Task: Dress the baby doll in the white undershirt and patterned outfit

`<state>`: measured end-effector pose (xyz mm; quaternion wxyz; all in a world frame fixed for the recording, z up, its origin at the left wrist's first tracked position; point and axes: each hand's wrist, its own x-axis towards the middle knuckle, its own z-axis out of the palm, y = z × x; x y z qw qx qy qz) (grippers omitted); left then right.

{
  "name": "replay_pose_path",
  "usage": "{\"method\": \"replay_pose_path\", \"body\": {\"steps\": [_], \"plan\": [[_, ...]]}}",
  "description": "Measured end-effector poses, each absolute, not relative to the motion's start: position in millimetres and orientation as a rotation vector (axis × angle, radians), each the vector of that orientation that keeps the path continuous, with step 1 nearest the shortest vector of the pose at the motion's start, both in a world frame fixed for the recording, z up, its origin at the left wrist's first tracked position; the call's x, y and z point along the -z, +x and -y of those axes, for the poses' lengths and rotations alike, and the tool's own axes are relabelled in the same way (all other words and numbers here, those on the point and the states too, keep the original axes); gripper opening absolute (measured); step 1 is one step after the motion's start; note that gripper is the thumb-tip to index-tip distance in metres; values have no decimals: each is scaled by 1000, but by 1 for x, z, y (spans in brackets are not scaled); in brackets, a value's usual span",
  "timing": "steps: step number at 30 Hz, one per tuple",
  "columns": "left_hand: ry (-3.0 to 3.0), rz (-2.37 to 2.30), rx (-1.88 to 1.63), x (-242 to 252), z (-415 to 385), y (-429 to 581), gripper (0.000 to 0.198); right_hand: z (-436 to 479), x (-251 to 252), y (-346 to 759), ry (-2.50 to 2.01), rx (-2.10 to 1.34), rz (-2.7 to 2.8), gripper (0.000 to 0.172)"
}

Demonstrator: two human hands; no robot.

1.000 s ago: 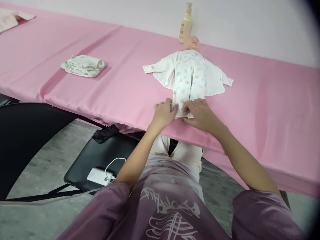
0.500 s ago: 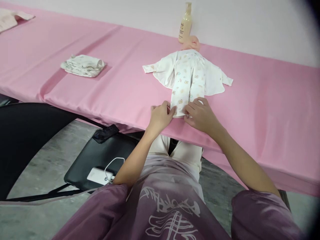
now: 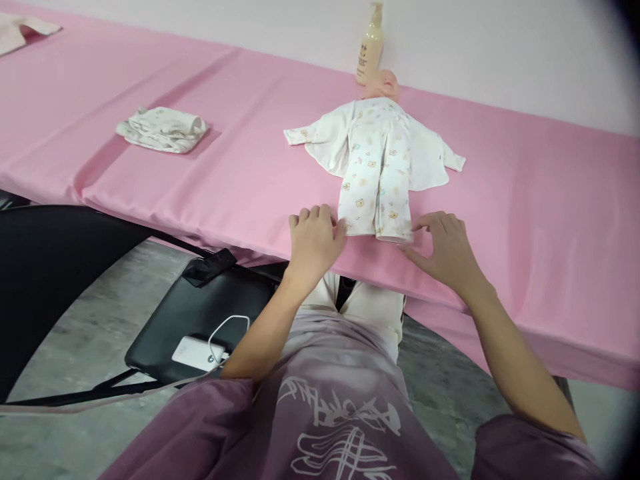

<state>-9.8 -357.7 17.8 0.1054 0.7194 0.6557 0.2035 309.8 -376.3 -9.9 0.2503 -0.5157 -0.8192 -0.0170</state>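
A doll [image 3: 389, 83] lies on its back on the pink-covered table, dressed in a white long-sleeved baby top [image 3: 429, 164] with its sleeves spread to both sides. White printed baby pants [image 3: 361, 188] with small bears lie over its front, legs pointing toward me. Beside the left cuff, my left hand [image 3: 314, 241] rests with curved, parted fingers and its thumb at the fabric edge. At the right cuff, my right hand [image 3: 447, 252] is open, thumb and forefinger apart around the corner; whether they touch the cloth I cannot tell.
A pump bottle [image 3: 369, 53] stands against the wall behind the doll's head. Folded printed cloth [image 3: 164, 129] lies to the left, and a pale pink cloth [image 3: 23, 33] at the far left. Below the table edge, a black chair [image 3: 165, 333] holds a white power bank [image 3: 194, 353] with a cable.
My right hand has moved right, from the middle of the pants' hem to its right corner. The right leg now lies straighter and wider. My left hand has loosened and shifted slightly left.
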Motion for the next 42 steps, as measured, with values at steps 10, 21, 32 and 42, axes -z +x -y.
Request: {"method": "replay_pose_path", "body": {"steps": [10,21,32,42], "plan": [[2517,-1424,-647,5,357,46,20,374,33,318,-1549,-36,2161,36],[2566,-1390,-693,11,342,43,8,373,22,306,-1605,108,2216,10],[2377,-1581,-912,24,361,11,33,388,6,281,-1517,163,2176,48],[2132,-1724,-824,21,356,-21,46,364,7,228,-1336,58,2318,36]]}}
